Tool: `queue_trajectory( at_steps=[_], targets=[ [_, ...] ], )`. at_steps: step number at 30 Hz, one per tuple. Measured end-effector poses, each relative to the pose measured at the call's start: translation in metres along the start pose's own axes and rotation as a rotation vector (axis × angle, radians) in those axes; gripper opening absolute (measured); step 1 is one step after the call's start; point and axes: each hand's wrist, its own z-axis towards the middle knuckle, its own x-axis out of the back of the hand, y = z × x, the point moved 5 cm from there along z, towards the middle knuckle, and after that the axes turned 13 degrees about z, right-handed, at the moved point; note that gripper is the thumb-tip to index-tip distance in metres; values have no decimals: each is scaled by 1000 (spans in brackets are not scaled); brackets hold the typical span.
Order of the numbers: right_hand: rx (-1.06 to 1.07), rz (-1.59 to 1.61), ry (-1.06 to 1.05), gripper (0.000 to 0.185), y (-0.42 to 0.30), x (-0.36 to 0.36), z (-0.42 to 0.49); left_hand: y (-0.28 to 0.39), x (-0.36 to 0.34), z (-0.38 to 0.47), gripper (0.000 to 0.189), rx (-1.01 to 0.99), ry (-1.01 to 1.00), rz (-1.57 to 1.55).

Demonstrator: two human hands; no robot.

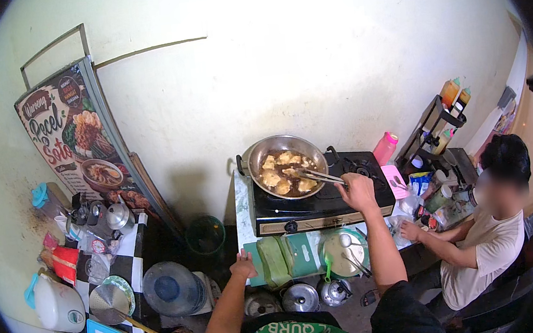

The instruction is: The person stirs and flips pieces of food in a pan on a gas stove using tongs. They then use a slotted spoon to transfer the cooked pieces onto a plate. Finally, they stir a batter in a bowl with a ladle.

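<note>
My right hand grips metal tongs, their tips down among the battered pieces frying in dark oil. These lie in a wide steel wok on the left burner of a black gas stove. My left hand rests at the left edge of a green cutting board, holding nothing that I can see. Banana leaf pieces lie across the board. Right of it, a bowl of pale batter holds a ladle and a green-handled utensil.
A co-worker sits at the right, hands at a plastic bag. Lidded pots stand below the board. Left are a water gallon bottle, a bin and a checkered table. A bottle rack stands right of the stove.
</note>
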Motion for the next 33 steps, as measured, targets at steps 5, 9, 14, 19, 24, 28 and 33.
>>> queue_trajectory(
  at_steps=[5,9,14,19,24,28,33],
  targets=[
    [94,90,-38,27,-16,21,-5,-2,-4,5,109,2,19,6],
    [79,102,-102,26,-21,25,-6,-2,-3,1,109,7,13,-7],
    [69,149,-87,27,-15,33,3,0,5,-9,105,10,-10,-3],
    [-27,56,-189,31,-7,12,9,0,10,-11,102,-16,-6,-7],
    [-199,-4,-275,36,-12,-27,6,-3,5,-4,106,-39,-10,49],
    [-303,-33,-235,35,-27,-49,1,-12,3,-5,109,-110,44,62],
    [-460,-29,-151,33,-50,-49,-16,-21,8,-6,113,-203,13,59]
  ],
)
